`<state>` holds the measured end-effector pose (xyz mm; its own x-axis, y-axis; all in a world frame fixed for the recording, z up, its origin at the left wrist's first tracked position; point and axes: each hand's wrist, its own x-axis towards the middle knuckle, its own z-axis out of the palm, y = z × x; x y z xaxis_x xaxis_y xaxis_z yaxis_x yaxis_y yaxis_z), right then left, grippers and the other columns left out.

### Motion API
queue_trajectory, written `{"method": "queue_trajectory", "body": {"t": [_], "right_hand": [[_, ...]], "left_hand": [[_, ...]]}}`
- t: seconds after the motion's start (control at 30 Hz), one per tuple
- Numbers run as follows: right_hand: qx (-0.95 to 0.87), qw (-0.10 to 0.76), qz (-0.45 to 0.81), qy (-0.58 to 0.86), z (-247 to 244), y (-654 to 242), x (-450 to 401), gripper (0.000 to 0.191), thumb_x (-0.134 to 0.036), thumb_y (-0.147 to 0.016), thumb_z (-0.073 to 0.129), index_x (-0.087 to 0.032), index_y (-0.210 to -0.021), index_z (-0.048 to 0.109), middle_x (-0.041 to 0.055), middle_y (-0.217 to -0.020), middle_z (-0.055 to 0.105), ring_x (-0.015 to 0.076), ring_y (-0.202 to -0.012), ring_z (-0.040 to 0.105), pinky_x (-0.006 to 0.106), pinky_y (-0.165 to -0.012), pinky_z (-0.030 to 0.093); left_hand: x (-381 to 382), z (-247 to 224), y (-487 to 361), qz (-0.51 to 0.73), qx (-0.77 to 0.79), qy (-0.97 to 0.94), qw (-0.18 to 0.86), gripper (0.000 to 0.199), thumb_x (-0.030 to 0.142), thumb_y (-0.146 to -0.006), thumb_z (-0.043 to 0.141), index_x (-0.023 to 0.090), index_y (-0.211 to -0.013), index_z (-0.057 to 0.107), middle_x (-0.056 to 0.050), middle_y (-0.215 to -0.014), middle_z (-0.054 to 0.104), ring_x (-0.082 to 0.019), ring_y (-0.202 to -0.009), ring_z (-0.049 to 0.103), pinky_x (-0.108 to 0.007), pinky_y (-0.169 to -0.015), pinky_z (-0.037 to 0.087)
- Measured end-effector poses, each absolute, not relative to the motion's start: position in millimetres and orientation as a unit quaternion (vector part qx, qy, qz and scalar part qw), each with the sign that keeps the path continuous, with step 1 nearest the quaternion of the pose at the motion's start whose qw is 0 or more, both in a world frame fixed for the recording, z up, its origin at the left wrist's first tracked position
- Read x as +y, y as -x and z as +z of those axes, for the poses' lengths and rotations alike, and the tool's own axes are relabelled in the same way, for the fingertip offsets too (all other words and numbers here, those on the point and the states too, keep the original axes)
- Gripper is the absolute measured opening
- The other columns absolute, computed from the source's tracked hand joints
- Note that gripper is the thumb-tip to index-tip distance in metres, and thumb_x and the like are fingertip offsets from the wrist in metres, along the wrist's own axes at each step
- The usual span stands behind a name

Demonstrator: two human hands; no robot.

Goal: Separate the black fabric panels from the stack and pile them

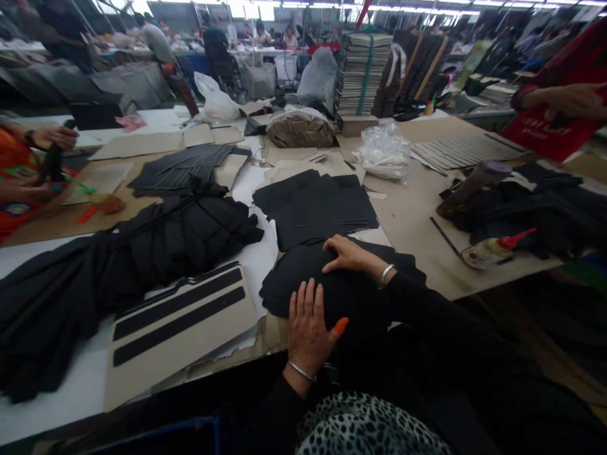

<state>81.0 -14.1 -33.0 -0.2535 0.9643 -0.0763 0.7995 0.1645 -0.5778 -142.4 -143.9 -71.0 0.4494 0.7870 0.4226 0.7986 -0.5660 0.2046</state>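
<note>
My left hand [310, 328] lies flat on the near edge of a pile of black sheets [294, 272], fingers stretched out, an orange cover on the thumb. My right hand [351, 254] rests on the same pile, farther back, its fingers bent but apart, the thumb toward the left. Just behind this pile lies a second spread of black sheets [327, 202]. To the left, a beige board [184, 347] carries black strips [180, 325].
Bundled black fabric [190, 234] covers the left. A bottle with a red tip [488, 253] and a brown bottle [474, 186] lie at right. Plastic bags [384, 151] and a tall tied stack [363, 72] stand behind. People's hands show at both sides.
</note>
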Motion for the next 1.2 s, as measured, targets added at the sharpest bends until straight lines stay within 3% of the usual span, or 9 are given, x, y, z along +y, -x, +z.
{"method": "queue_trajectory", "body": {"t": [0.17,0.27,0.47,0.67,0.73,0.83,1.0,1.07,1.2], "right_hand": [[-0.727,0.213,0.282,0.588,-35,-72,-4,0.052,-0.033,-0.071,0.086,-0.027,-0.116,0.061,0.0038,-0.114,0.066,0.0246,-0.106,0.061,0.034,-0.089,0.044],[-0.732,0.211,0.208,0.613,-30,-68,-6,0.047,-0.029,-0.071,0.086,-0.027,-0.112,0.062,0.0039,-0.112,0.068,0.0248,-0.105,0.060,0.033,-0.087,0.042],[-0.721,0.205,0.134,0.648,-14,-62,-20,0.020,-0.025,-0.086,0.069,-0.028,-0.105,0.063,0.0050,-0.089,0.071,0.0254,-0.084,0.065,0.032,-0.075,0.040],[-0.722,0.230,0.136,0.638,1,-97,-27,0.022,-0.026,-0.088,0.063,-0.031,-0.109,0.065,0.0021,-0.098,0.073,0.0234,-0.092,0.067,0.031,-0.081,0.045],[-0.712,0.283,0.174,0.619,4,-113,-26,0.019,-0.030,-0.088,0.059,-0.028,-0.105,0.068,0.0005,-0.097,0.073,0.0215,-0.092,0.067,0.031,-0.085,0.048],[-0.635,0.444,0.243,0.583,5,-129,-21,0.024,-0.037,-0.082,0.060,-0.023,-0.100,0.068,0.0012,-0.096,0.072,0.0209,-0.092,0.065,0.035,-0.089,0.051],[-0.408,0.659,0.273,0.571,12,-129,6,0.033,-0.046,-0.082,0.052,-0.025,-0.107,0.054,0.0028,-0.107,0.069,0.0180,-0.093,0.065,0.036,-0.084,0.057],[-0.321,0.691,0.306,0.571,15,-120,20,0.026,-0.044,-0.081,0.055,-0.027,-0.100,0.048,0.0008,-0.100,0.068,0.0163,-0.084,0.067,0.035,-0.076,0.059],[-0.285,0.666,0.330,0.605,11,-97,45,0.013,-0.033,-0.089,0.051,-0.028,-0.096,0.042,-0.0019,-0.094,0.065,0.0121,-0.079,0.068,0.030,-0.073,0.060]], "left_hand": [[-146,-73,145,-0.260,-0.476,0.840,0.011,0.089,0.061,-0.088,0.062,0.009,-0.154,0.033,-0.021,-0.159,0.039,-0.034,-0.153,0.027,-0.056,-0.122,0.029],[-148,-74,147,-0.274,-0.478,0.834,0.012,0.084,0.058,-0.088,0.063,0.011,-0.152,0.036,-0.020,-0.159,0.039,-0.035,-0.153,0.026,-0.057,-0.122,0.028],[-147,-76,145,-0.289,-0.488,0.824,0.013,0.092,0.056,-0.083,0.070,0.011,-0.154,0.034,-0.020,-0.161,0.036,-0.036,-0.153,0.025,-0.057,-0.121,0.030],[-145,-80,145,-0.291,-0.486,0.824,0.038,0.096,0.054,-0.080,0.073,0.007,-0.154,0.032,-0.021,-0.160,0.037,-0.035,-0.153,0.025,-0.055,-0.122,0.031],[-144,-81,145,-0.291,-0.481,0.826,0.045,0.095,0.055,-0.082,0.071,0.006,-0.154,0.032,-0.022,-0.159,0.039,-0.035,-0.153,0.026,-0.054,-0.121,0.031],[-142,-82,145,-0.285,-0.472,0.833,0.048,0.089,0.056,-0.084,0.067,0.008,-0.153,0.036,-0.021,-0.156,0.044,-0.035,-0.150,0.031,-0.055,-0.121,0.032],[-141,-79,146,-0.277,-0.463,0.841,0.047,0.082,0.058,-0.086,0.065,0.011,-0.150,0.044,-0.019,-0.155,0.046,-0.036,-0.149,0.033,-0.055,-0.120,0.032],[-141,-78,146,-0.274,-0.464,0.841,0.045,0.082,0.058,-0.086,0.065,0.011,-0.149,0.045,-0.018,-0.156,0.045,-0.035,-0.149,0.033,-0.054,-0.121,0.032],[-142,-76,145,-0.260,-0.469,0.844,0.031,0.080,0.060,-0.087,0.063,0.011,-0.148,0.046,-0.017,-0.157,0.044,-0.035,-0.149,0.033,-0.054,-0.121,0.030]]}}
